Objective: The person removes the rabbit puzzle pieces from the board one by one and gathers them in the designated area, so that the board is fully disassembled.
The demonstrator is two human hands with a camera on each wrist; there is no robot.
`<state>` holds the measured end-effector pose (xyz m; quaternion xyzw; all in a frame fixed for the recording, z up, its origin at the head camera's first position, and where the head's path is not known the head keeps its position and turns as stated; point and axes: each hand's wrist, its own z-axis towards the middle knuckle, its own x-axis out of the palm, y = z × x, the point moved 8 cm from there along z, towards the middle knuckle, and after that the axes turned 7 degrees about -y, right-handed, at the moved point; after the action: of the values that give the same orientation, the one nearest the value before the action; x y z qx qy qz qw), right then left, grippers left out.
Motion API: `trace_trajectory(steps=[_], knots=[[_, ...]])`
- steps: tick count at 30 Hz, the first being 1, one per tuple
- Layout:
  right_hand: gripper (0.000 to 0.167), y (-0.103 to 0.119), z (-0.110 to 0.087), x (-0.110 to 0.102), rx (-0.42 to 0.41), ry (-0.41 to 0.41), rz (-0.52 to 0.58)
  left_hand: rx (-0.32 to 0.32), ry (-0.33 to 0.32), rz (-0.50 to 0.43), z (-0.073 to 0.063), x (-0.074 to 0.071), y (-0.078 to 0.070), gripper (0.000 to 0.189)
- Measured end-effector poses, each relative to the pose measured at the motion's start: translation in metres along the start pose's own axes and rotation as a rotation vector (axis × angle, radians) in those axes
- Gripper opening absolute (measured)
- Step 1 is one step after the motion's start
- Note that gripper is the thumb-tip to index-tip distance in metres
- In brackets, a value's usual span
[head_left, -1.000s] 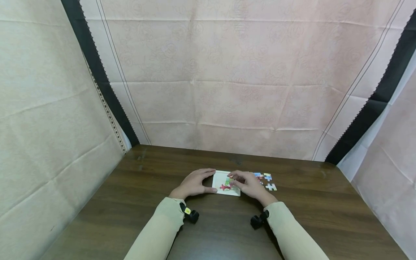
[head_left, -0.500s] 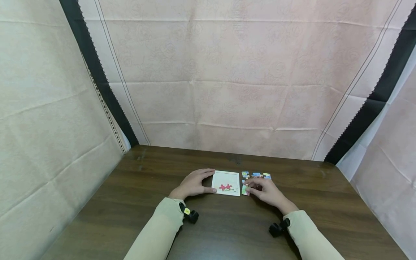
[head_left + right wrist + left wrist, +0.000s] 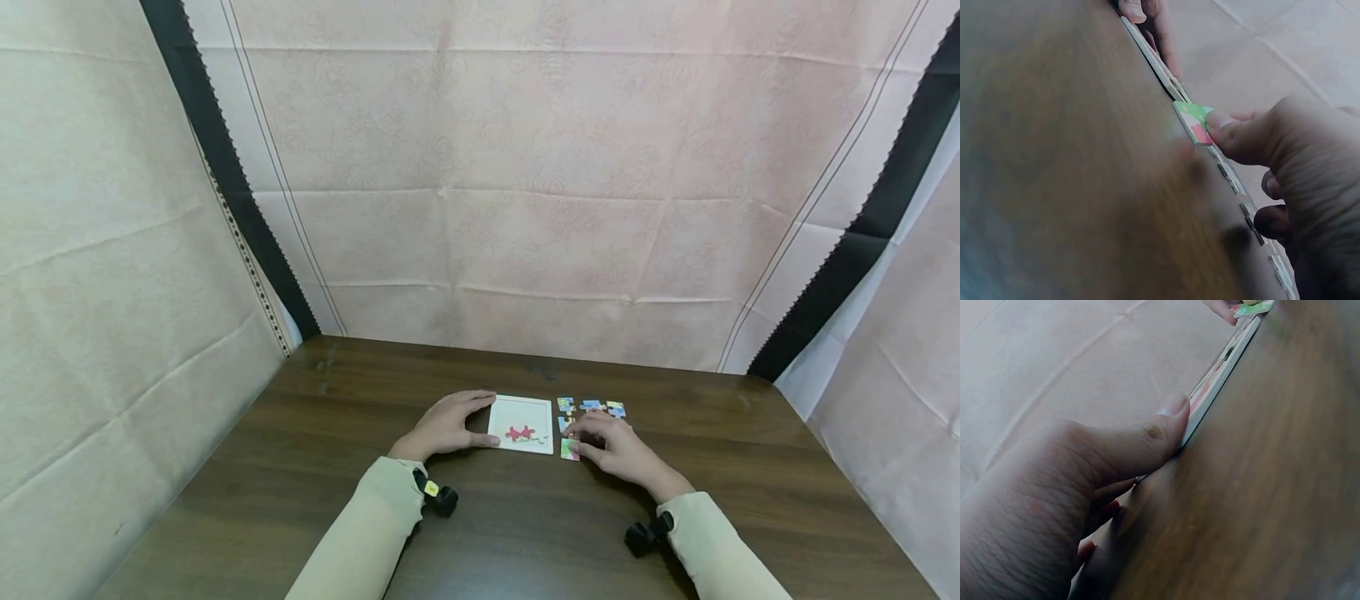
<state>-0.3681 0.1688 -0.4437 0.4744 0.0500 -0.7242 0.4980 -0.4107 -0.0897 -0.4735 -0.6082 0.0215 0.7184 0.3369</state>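
Note:
A white puzzle tray (image 3: 525, 412) lies on the table with red and pale pieces (image 3: 521, 433) along its near side. My left hand (image 3: 448, 423) holds the tray's left side, thumb at the near corner and fingers toward the far corner. In the left wrist view the thumb (image 3: 1147, 440) presses at the tray's rim. Just right of the tray, my right hand (image 3: 615, 446) pinches a green and pink puzzle piece (image 3: 1190, 122), which looks tilted in the right wrist view. Part of that piece is hidden by the thumb.
Loose puzzle pieces (image 3: 592, 405) lie in rows right of the tray, partly covered by the right hand. A blue-topped piece (image 3: 566, 404) sits beside the tray's far right corner. The brown wooden table (image 3: 465, 533) stretches around, with pale cloth (image 3: 555, 208) hanging behind it.
My right hand has moved right, from over the tray to the loose pieces beside it. The green piece has come off the tray and slightly nearer. My left hand has stayed put.

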Motion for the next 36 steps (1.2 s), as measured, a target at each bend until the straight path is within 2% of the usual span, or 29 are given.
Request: trace_trajectory(steps=[6, 15, 36], knots=[[0.021, -0.0013, -0.0006, 0.0051, 0.017, 0.044, -0.044, -0.013, 0.003, -0.009, -0.0007, 0.0012, 0.0013, 0.091], [0.012, -0.0026, 0.0002, 0.0062, 0.007, 0.041, -0.043, 0.011, -0.012, -0.016, -0.0006, -0.0015, -0.0011, 0.09], [0.009, -0.0003, -0.0006, 0.0044, -0.01, 0.028, -0.039, 0.003, -0.011, -0.014, -0.0012, -0.0027, -0.0025, 0.089]])
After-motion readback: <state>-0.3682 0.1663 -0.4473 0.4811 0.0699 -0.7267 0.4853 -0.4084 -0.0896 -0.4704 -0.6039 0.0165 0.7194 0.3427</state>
